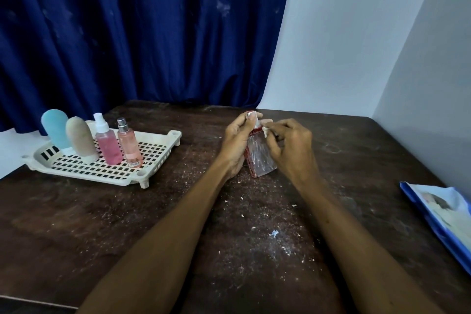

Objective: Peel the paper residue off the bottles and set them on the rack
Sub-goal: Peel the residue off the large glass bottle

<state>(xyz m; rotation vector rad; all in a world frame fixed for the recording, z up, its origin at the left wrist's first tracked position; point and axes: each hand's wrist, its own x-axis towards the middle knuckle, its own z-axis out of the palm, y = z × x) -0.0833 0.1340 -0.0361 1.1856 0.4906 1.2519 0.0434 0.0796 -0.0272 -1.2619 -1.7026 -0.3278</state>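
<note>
Holding a clear bottle (261,158) with red edges upright above the table (356,160), near the middle of its far edge, the left hand (235,141) wraps the bottle's left side, thumb up by the cap. The right hand (290,146) has thumb and forefinger pressed together on a small white paper scrap (265,131) at the bottle's shoulder, the other fingers curled loosely beside the glass. Whether the bottle's base touches the table cannot be told.

A white slotted rack (155,150) sits at the table's far left corner. Along its left side four bottles stand in a row: a blue tube (55,128), a beige tube (81,140), a pink spray bottle (108,144) and a peach spray bottle (129,146). White paper flecks (254,214) dot the table between the forearms. A blue folder (443,216) lies at the right edge.
</note>
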